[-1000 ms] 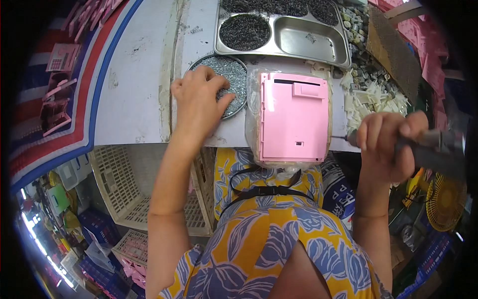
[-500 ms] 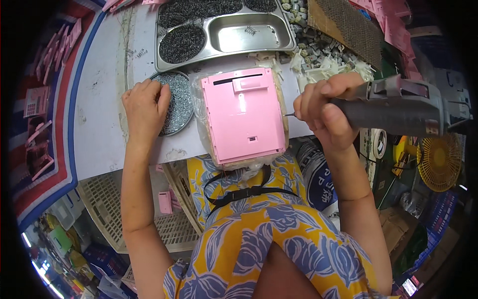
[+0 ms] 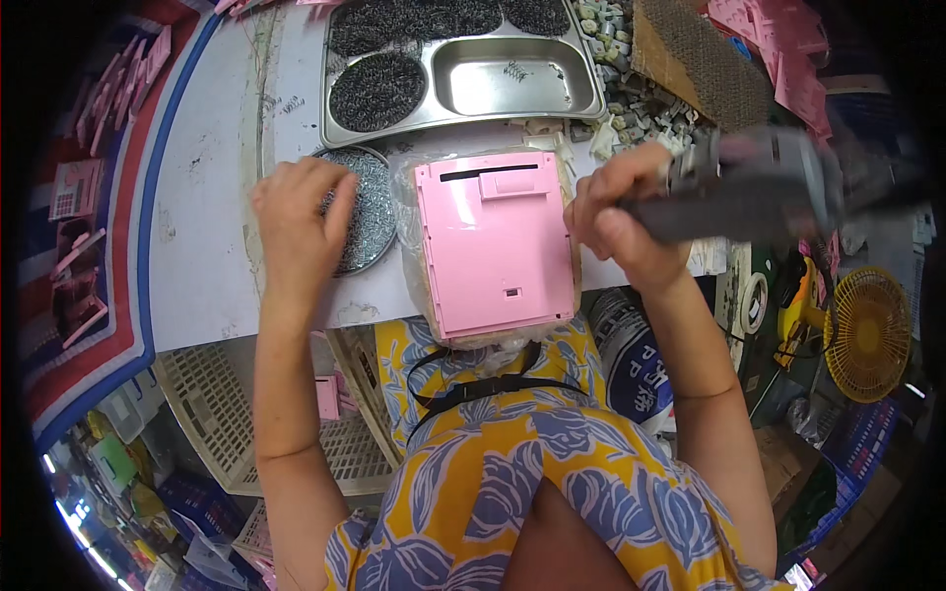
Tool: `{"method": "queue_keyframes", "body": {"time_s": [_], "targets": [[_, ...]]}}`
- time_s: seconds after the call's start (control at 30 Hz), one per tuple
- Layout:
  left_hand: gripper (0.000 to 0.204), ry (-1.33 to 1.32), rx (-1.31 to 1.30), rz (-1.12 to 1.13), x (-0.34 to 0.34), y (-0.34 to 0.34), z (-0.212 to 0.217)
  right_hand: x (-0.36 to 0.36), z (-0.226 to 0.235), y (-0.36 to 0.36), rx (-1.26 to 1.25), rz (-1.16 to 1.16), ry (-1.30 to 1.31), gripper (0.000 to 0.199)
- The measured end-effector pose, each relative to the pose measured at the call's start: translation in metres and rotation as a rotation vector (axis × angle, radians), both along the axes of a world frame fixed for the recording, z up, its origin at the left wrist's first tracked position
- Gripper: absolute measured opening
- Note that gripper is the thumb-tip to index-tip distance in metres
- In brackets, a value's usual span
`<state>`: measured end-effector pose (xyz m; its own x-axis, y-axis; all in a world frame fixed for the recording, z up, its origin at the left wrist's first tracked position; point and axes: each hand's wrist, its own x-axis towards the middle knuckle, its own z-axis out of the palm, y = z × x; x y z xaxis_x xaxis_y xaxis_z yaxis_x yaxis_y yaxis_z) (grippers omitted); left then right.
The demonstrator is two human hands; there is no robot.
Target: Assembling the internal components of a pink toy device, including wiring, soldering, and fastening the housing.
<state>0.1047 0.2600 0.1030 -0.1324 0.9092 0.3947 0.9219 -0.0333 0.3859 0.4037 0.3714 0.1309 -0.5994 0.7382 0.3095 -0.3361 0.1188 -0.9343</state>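
A pink plastic panel (image 3: 498,246), probably a casing part, rests on a plastic-wrapped pad in front of me. It has a slot near the top and a small square opening lower down. My right hand (image 3: 626,212) is closed around a dark power screwdriver (image 3: 734,192), blurred by motion, at the panel's right edge; its tip is hidden by my fingers. My left hand (image 3: 305,222) hangs over the left side of a round dish (image 3: 365,256) of small silver screws. Its fingers are curled, with their tips out of sight, so anything held there cannot be made out.
Behind the panel lies a steel compartment tray (image 3: 463,128) with dark springs. Small grey and white parts (image 3: 631,108) are heaped beside it, near a cardboard piece (image 3: 700,64). A plastic crate (image 3: 227,424) sits below the table edge; a yellow fan (image 3: 867,335) stands at right.
The screwdriver and my right hand have moved slightly up and left, nearer the panel. My left hand has shifted a little over the dish, its thumb swinging outward. The whole view has shifted slightly.
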Motion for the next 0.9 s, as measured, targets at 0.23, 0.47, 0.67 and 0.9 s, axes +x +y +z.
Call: {"method": "queue_keyframes", "body": {"time_s": [0.23, 0.47, 0.67, 0.9], "targets": [[0.018, -0.47, 0.058, -0.399, 0.114, -0.014, 0.015, -0.005, 0.071, -0.012, -0.059, 0.208, 0.262, 0.031], [0.02, -0.449, 0.154, -0.383, 0.129, -0.023, 0.011, -0.009, 0.076, -0.04, -0.129, 0.11, 0.215, 0.031], [0.024, -0.347, 0.189, -0.369, 0.125, -0.028, 0.01, -0.015, 0.073, -0.046, -0.171, 0.076, 0.184, 0.036], [0.016, -0.009, -0.03, 0.184, 0.021, -0.011, 0.016, -0.02, 0.036, 0.032, 0.018, 0.033, 0.377, 0.021]]}}
